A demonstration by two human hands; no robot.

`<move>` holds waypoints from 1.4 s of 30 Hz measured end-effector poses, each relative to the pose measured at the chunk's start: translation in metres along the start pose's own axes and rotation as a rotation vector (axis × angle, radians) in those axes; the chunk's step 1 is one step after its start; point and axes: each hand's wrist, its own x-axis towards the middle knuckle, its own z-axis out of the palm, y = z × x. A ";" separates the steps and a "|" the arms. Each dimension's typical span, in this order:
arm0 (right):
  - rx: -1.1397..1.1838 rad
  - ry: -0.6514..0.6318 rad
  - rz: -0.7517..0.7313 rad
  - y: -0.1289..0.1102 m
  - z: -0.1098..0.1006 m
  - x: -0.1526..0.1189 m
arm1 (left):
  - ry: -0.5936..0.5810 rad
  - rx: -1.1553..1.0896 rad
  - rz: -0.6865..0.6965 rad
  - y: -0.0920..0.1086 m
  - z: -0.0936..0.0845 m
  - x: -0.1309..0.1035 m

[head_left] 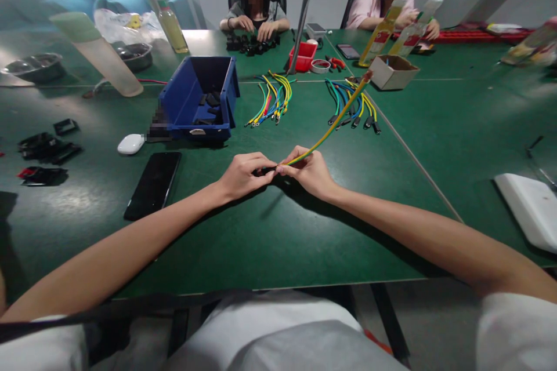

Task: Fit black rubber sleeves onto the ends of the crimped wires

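My right hand (307, 171) pinches the lower end of a yellow-green wire (337, 122), which rises up and to the right to a brownish tip. My left hand (248, 174) is closed on a small black piece (263, 171) at that same end of the wire, and the fingertips of both hands nearly meet. Beyond my hands lie a bundle of coloured wires (275, 98) and, to its right, a second bundle (354, 105) with black ends. Left of these stands a blue bin (199, 95) with black pieces inside.
On the green table (243, 243) are a black phone (152, 185), a white case (130, 144), black parts (47, 148), a small carton (394, 73), a red container (303, 57), bottles and a white device (531, 208). A metal pole (307, 6) stands ahead; two people sit across.
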 end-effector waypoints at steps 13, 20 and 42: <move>-0.042 -0.014 -0.010 -0.004 -0.001 -0.001 | -0.037 -0.010 -0.013 -0.002 0.000 -0.001; -0.111 -0.025 -0.009 -0.005 -0.002 0.001 | -0.025 -0.003 -0.005 0.000 0.000 -0.001; 0.039 0.140 0.035 -0.009 0.002 0.001 | -0.034 -0.053 -0.131 0.004 -0.007 0.007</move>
